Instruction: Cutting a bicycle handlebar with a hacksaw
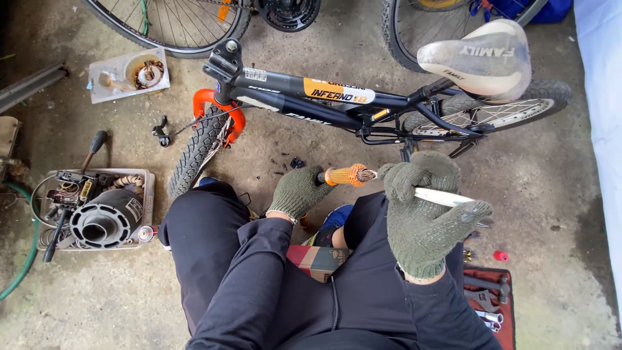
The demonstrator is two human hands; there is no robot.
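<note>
While gripping one end of an orange handlebar grip (pixel 348 175), left hand (pixel 298 191) in a green knit glove, fingers curled shut around the dark stub beside the grip. Right hand (pixel 424 217), gloved alike, closed around a pale flat blade or stick (pixel 444 197), tip poking out rightward past the fingers, thumb side just touching the frayed right end of the grip. Grip thus lying level between both hands, left hand at its left end, right hand at its right end, all held above the knees in dark trousers (pixel 259 279). Beyond the hands, a small black bicycle (pixel 311 97) standing across the concrete floor, orange fork (pixel 210 104) to the left, white saddle (pixel 483 58) to the right, handlebar stem bare. Left of the legs, a tray (pixel 146 188) holding a black motor housing (pixel 103 223) and wire coils. Farther up left, a clear container (pixel 126 74) with a copper winding. Low right, a red mat (pixel 499 301) with wrenches. Spoked wheels (pixel 175 23) along the top edge.
</note>
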